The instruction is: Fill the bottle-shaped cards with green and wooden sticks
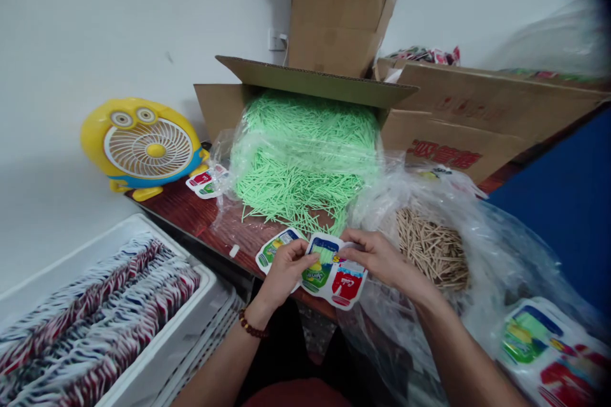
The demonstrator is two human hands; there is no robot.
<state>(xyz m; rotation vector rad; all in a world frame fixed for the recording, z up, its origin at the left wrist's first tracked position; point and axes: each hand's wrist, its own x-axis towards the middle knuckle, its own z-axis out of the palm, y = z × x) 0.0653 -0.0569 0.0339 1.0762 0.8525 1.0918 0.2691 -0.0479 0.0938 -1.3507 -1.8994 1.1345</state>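
A printed Sprite-and-Cola card (347, 283) is held between my two hands above the table's front edge. My left hand (285, 270) pinches its left side, with the thumb over the green Sprite print. At the upper right of the card, my right hand (377, 255) has thumb and fingers closed on the edge; whether a small stick is also in them cannot be seen. Light green sticks show on the Sprite part. Behind my left fingers lies another such card (273, 247). Loose green sticks (305, 184) spill from an open carton toward my hands.
A plastic bag of brown sticks (432, 248) lies to the right, near more printed cards (529, 337). A white crate (203, 286) filled with stacked cards stands at left. Behind are a yellow fan (155, 151) and cardboard boxes (338, 19).
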